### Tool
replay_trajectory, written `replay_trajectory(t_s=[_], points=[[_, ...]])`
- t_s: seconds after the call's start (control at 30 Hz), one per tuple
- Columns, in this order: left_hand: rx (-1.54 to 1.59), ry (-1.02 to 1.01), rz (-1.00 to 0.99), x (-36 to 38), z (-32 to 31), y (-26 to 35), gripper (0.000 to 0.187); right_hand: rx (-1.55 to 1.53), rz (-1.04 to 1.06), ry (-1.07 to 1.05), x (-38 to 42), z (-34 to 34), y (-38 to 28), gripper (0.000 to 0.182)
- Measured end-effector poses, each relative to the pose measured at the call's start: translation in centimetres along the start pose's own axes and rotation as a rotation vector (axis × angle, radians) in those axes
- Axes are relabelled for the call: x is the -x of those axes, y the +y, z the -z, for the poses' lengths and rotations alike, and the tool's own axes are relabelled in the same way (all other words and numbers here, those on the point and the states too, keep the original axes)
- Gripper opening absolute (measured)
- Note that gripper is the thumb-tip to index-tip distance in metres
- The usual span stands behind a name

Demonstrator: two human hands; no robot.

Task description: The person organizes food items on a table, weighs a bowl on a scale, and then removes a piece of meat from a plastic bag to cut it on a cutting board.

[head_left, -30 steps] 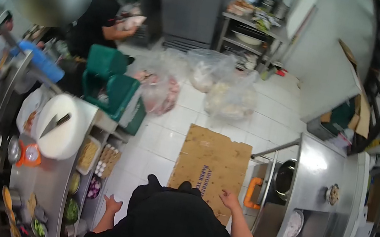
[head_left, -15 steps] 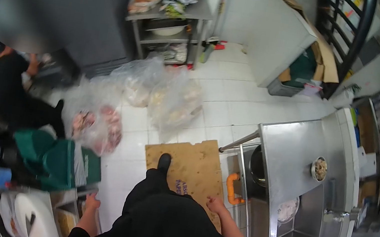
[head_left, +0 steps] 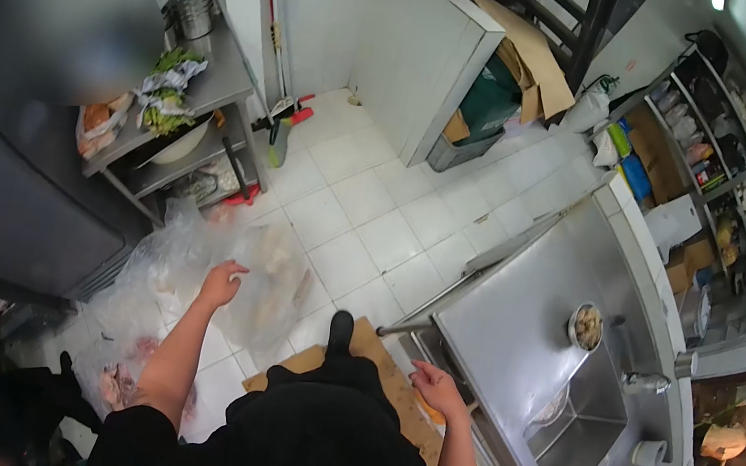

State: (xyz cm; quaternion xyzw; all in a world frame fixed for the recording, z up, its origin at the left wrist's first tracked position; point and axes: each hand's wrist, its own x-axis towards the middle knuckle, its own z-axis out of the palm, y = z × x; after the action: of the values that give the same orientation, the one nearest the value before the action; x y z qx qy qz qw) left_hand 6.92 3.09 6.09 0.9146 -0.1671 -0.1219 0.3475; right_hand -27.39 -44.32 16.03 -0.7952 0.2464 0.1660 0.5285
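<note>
My left hand (head_left: pixel 224 285) is stretched forward over large clear plastic bags (head_left: pixel 272 265) on the floor. It appears apart from them, empty, with the fingers loosely extended. Pale contents, too blurred to name, show through these bags. Beside my left forearm is another clear bag of pinkish raw meat (head_left: pixel 117 385). My right hand (head_left: pixel 439 387) hangs near the front edge of the steel sink counter (head_left: pixel 503 316), fingers loose and apart, holding nothing. Below me a flattened cardboard sheet (head_left: pixel 373 343) lies on the tiles, with my dark shoe (head_left: pixel 340 332) at its edge.
A bowl of chopped food (head_left: pixel 586 328) stands beside the sink basin (head_left: pixel 568 457). At left a steel shelf table (head_left: pixel 231 78) holds leafy greens (head_left: pixel 168 92). A low white partition (head_left: pixel 423 62) and grey crate (head_left: pixel 463 149) stand ahead. A co-worker in black (head_left: pixel 14 399) is at lower left.
My view has swung to the right and I am closer to the sink counter. My left hand has risen and reached forward above the bags. My right hand stays low, its fingers looser.
</note>
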Motion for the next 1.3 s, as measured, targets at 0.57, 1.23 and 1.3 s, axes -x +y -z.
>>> replay_trajectory(t_s=[0.57, 1.23, 1.3], points=[[-0.174, -0.466, 0.781, 10.7, -8.2, -18.0, 0.048, 0.77, 0.644, -0.376, -42.9, 1.0, -33.0, 0.047], [1.201, 0.44, 0.562, -38.4, 13.4, -0.6, 0.03, 0.012, 0.713, -0.726, -80.7, -16.4, -82.8, 0.022], [0.869, 0.707, 0.866, -33.5, 8.3, -1.9, 0.024, -0.21, 0.762, -0.728, -82.9, -21.6, -88.1, 0.027]])
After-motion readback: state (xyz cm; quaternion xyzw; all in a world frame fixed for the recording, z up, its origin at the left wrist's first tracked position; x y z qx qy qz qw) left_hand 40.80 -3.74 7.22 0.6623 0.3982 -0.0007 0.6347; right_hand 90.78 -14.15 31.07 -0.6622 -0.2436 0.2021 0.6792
